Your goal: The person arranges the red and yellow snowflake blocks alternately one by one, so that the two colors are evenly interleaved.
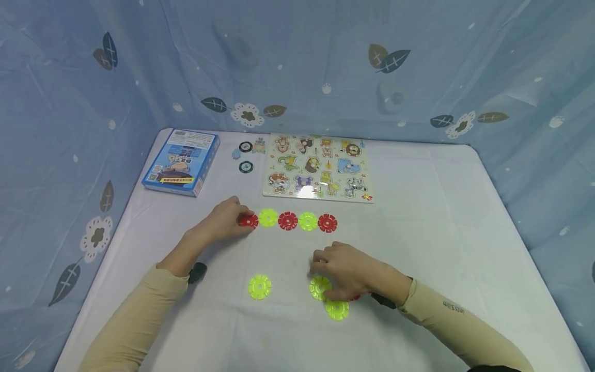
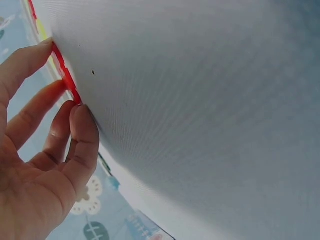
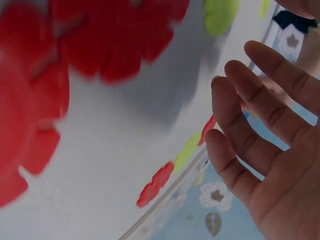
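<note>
Five-in-line style, a row of notched plastic discs lies flat on the table, red and yellow-green by turns. At its left end, my left hand (image 1: 225,219) pinches the edges of a red disc (image 1: 251,222); the left wrist view shows thumb and fingertips along the rim of that red disc (image 2: 65,72). Lower right, my right hand (image 1: 346,267) hovers with loosely bent fingers over a yellow-green disc (image 1: 319,287) and another yellow-green disc (image 1: 337,310). Nothing shows between its fingers. Red discs (image 3: 117,45) lie beneath that hand, mostly hidden from the head view.
A lone yellow-green disc (image 1: 259,287) lies near the front middle. Behind the row are an animal puzzle board (image 1: 318,168), a blue box (image 1: 181,161) and small round black tokens (image 1: 246,167). Blue patterned cloth (image 1: 316,67) surrounds the white table on the back and sides.
</note>
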The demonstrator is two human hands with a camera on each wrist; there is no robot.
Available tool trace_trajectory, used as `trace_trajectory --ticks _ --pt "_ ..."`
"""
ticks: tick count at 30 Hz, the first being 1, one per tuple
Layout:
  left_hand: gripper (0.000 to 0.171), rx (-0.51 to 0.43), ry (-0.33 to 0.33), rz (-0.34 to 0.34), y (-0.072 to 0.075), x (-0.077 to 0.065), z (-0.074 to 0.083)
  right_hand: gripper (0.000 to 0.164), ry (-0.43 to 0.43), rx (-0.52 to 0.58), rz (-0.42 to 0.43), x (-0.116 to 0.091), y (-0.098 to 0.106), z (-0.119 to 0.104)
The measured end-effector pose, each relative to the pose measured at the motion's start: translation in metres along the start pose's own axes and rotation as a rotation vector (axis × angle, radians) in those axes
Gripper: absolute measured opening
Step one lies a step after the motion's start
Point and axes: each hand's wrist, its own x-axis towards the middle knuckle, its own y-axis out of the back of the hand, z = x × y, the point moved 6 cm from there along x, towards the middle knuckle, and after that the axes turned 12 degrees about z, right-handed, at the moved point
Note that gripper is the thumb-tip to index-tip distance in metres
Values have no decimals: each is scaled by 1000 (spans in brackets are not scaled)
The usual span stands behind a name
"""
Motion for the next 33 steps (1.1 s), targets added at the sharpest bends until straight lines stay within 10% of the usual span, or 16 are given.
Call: trace_trajectory --ticks 12,33 --pt "46 0 -2 3 -1 0 -1 46 106 -155 35 -4 -12 -29" --pt "47 -3 -2 -5 0 0 0 49 -6 -21 4 -8 -6 -18"
